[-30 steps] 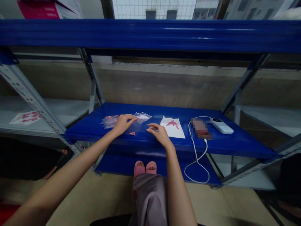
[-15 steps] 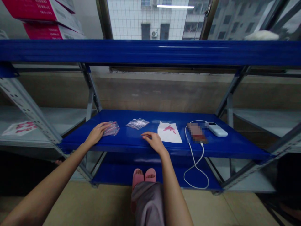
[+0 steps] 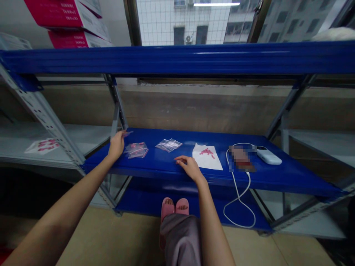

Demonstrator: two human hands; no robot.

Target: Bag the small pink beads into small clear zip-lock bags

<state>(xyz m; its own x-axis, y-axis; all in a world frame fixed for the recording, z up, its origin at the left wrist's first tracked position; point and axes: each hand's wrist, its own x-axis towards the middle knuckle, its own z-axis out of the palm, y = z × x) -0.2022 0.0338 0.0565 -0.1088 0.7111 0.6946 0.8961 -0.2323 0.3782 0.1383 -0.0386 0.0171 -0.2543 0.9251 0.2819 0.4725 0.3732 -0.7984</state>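
My left hand (image 3: pixel 117 145) is at the left end of the blue shelf, its fingers closed on a small clear plastic bag (image 3: pixel 128 133) that sticks out past the fingertips. Just right of it lies a pile of clear bags (image 3: pixel 136 150) with pink bits showing inside. Farther right are flat clear zip bags (image 3: pixel 168 145), apart from both hands. My right hand (image 3: pixel 190 167) hovers or rests by the shelf's front edge with fingers loosely apart and nothing visible in them. Beside it, a white paper sheet (image 3: pixel 206 163) carries small pink pieces (image 3: pixel 207 152).
A pixelated phone-like object (image 3: pixel 240 158) lies right of the paper, its white cable (image 3: pixel 225 212) hanging over the edge. Next to it is a light-blue power bank (image 3: pixel 268 155). A blue beam (image 3: pixel 177 61) crosses above the shelf (image 3: pixel 155 164). Pink-and-white boxes (image 3: pixel 69 16) stand upper left.
My left hand has moved off the bag pile, up and to the left, with one small bag in its fingers. My right hand stays by the paper. The camera view has shifted slightly left.
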